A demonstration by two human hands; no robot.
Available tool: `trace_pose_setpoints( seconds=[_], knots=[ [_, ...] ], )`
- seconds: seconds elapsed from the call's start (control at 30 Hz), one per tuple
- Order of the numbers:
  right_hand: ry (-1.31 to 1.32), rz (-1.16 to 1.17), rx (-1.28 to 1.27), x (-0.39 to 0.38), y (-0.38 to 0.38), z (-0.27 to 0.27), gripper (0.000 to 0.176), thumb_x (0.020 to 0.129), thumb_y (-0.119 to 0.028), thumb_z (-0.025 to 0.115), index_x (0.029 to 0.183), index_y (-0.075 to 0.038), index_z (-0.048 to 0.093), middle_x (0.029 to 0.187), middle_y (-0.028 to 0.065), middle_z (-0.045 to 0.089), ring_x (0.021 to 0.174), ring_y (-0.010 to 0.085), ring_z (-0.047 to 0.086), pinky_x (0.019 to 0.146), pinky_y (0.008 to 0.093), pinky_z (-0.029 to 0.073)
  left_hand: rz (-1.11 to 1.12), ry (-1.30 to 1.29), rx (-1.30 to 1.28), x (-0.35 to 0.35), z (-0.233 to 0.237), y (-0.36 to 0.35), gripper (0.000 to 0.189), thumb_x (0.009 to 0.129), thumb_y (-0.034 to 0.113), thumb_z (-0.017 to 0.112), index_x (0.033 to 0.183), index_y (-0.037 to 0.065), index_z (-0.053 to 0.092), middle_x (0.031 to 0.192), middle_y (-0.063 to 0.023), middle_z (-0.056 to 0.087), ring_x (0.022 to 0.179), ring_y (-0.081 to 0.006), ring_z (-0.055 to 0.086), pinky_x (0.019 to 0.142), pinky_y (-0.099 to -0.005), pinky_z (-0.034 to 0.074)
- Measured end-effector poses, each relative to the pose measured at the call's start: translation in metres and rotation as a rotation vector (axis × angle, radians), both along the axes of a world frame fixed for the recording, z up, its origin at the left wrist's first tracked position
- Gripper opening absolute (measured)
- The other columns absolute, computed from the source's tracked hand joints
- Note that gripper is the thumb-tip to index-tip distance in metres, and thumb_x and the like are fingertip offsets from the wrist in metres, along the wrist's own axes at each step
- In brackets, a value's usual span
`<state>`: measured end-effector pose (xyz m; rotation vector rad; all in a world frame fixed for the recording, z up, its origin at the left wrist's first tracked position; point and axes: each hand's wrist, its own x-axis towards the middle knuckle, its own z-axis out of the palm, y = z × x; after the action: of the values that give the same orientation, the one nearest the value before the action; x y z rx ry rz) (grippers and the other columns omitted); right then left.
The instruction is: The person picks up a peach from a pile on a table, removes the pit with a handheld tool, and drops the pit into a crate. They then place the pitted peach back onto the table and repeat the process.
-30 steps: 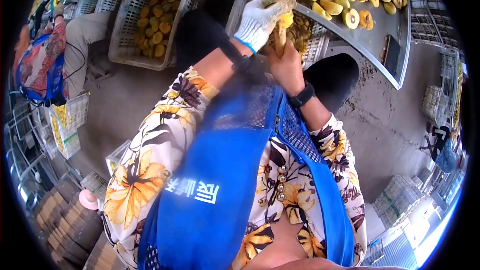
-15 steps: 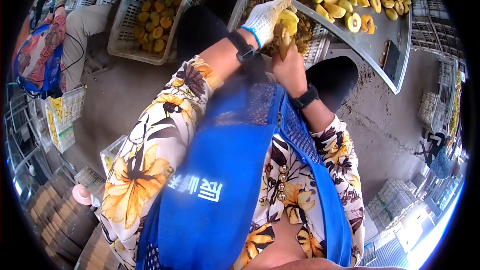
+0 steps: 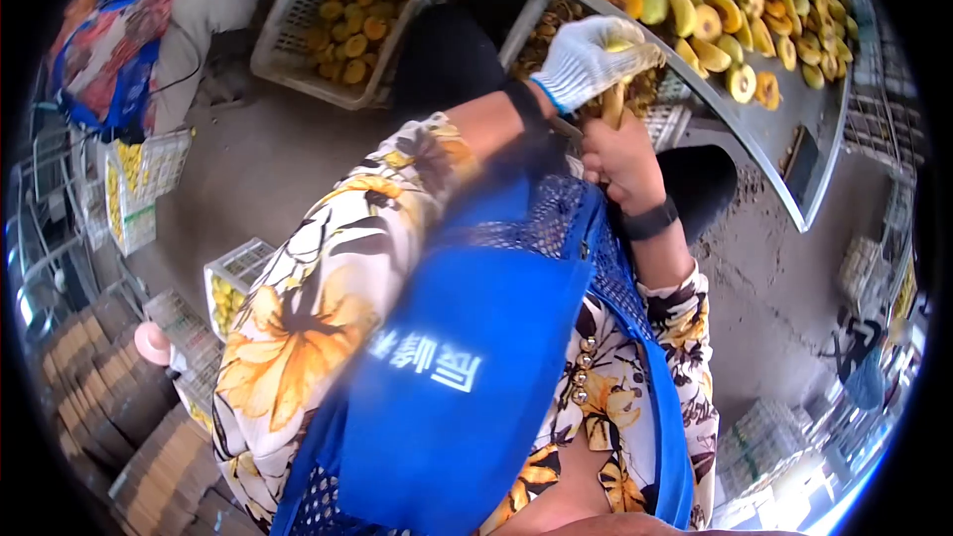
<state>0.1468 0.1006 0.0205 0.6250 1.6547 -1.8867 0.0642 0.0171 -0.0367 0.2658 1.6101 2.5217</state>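
My left hand (image 3: 593, 62), in a white knitted glove with a blue cuff, is closed around a piece of yellow fruit (image 3: 619, 44), mostly covered by the fingers. Just below it my bare right hand (image 3: 625, 161) grips a narrow yellow-brown tool (image 3: 613, 104). The tool points up toward the gloved palm; its working end is hidden there. Both hands are over a crate (image 3: 675, 122) of brownish scraps, at the near edge of a metal table (image 3: 740, 124). Halved yellow fruit (image 3: 707, 24) is heaped on that table, cut faces and hollows showing.
A white slotted crate (image 3: 288, 45) of fruit halves stands on the floor to the left. Beyond it sits another person (image 3: 119, 60) in a blue vest. More crates (image 3: 238, 273) of yellow fruit are at lower left. A dark flat object (image 3: 800, 164) lies near the table's corner.
The view has shifted, so the surroundings sit farther right and slightly lower. My gloved hand has turned, covering more of the fruit. The tool stays in my right hand.
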Motion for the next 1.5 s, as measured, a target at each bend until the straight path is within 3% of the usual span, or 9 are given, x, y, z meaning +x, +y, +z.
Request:
trace_pose_setpoints(
  seconds=[0.2,0.3,0.4,0.53,0.63,0.77,0.9,1.13,1.5],
  knots=[
    [0.540,0.093,0.762,0.017,-0.014,-0.031,0.023,0.078,-0.012,0.053,0.086,0.008,0.049,0.073,0.0308,0.058,0.075,0.0475,0.057,0.064,0.0466,0.046,-0.021,-0.506,0.187,-0.002,0.000,0.001,0.024,0.082,0.019,0.066,0.094,-0.002,0.063,0.079,-0.0070,0.064,0.065,-0.0125,0.059,0.054,-0.0229,0.048],
    [0.596,0.122,0.827,0.018,-0.013,-0.036,0.023,0.077,-0.011,0.054,0.088,0.008,0.048,0.072,0.0300,0.057,0.073,0.0456,0.058,0.064,0.0461,0.046,0.041,-0.564,0.068,-0.003,0.013,0.002,0.022,0.082,0.019,0.066,0.090,-0.002,0.064,0.076,-0.0070,0.063,0.064,-0.0126,0.059,0.053,-0.0235,0.048],
    [-0.028,0.093,0.326,0.000,-0.008,-0.008,0.024,0.077,-0.011,0.055,0.089,0.009,0.047,0.071,0.0293,0.057,0.074,0.0448,0.059,0.064,0.0460,0.046,0.000,-0.363,-0.109,-0.008,0.002,0.001,0.022,0.083,0.019,0.065,0.086,-0.002,0.064,0.075,-0.0069,0.063,0.063,-0.0127,0.059,0.053,-0.0236,0.048],
    [0.726,0.195,0.812,0.014,-0.002,-0.057,0.024,0.076,-0.009,0.052,0.090,0.008,0.048,0.067,0.0235,0.058,0.054,0.0329,0.059,0.048,0.0399,0.045,0.014,-0.436,0.063,-0.003,0.007,-0.001,0.028,0.079,0.027,0.068,0.076,-0.001,0.068,0.066,-0.0045,0.064,0.055,-0.0106,0.055,0.049,-0.0241,0.043],
    [0.602,0.225,0.910,0.018,-0.006,-0.044,0.029,0.075,-0.014,0.054,0.087,0.012,0.049,0.069,0.0322,0.056,0.070,0.0437,0.060,0.059,0.0406,0.049,0.009,-0.552,0.128,-0.003,0.001,0.002,0.027,0.079,0.026,0.067,0.077,-0.001,0.068,0.066,-0.0049,0.064,0.054,-0.0108,0.055,0.049,-0.0242,0.043],
    [0.095,0.204,0.262,0.001,0.003,-0.025,0.026,0.076,-0.014,0.051,0.086,0.010,0.050,0.063,0.0248,0.057,0.063,0.0367,0.061,0.055,0.0398,0.047,0.034,-0.365,-0.034,-0.006,0.006,-0.002,0.024,0.080,0.022,0.066,0.083,-0.001,0.067,0.071,-0.0069,0.065,0.060,-0.0101,0.058,0.051,-0.0227,0.045],
    [0.705,0.274,0.659,0.005,-0.006,-0.038,0.010,0.078,-0.008,0.050,0.082,0.000,0.047,0.057,0.0049,0.049,0.040,0.0123,0.044,0.036,0.0268,0.036,-0.046,-0.399,0.076,-0.008,0.008,-0.009,0.024,0.081,0.022,0.065,0.085,-0.002,0.066,0.074,-0.0069,0.065,0.062,-0.0103,0.059,0.054,-0.0219,0.046],
    [0.106,0.150,0.163,0.005,-0.001,-0.030,0.009,0.079,-0.004,0.051,0.083,-0.003,0.043,0.058,0.0024,0.045,0.041,0.0083,0.040,0.035,0.0223,0.032,-0.078,-0.082,0.037,-0.004,-0.016,-0.022,0.027,0.083,0.025,0.065,0.088,-0.001,0.063,0.083,-0.0081,0.065,0.068,-0.0125,0.061,0.058,-0.0244,0.049],
    [-0.124,-0.020,-0.245,0.002,-0.008,-0.017,0.011,0.082,-0.008,0.052,0.091,-0.006,0.045,0.061,0.0012,0.045,0.041,0.0105,0.040,0.038,0.0256,0.033,-0.119,-0.487,0.182,-0.006,0.001,-0.021,0.024,0.084,0.022,0.062,0.097,0.001,0.061,0.084,-0.0082,0.064,0.070,-0.0173,0.060,0.058,-0.0300,0.050]
  ],
)
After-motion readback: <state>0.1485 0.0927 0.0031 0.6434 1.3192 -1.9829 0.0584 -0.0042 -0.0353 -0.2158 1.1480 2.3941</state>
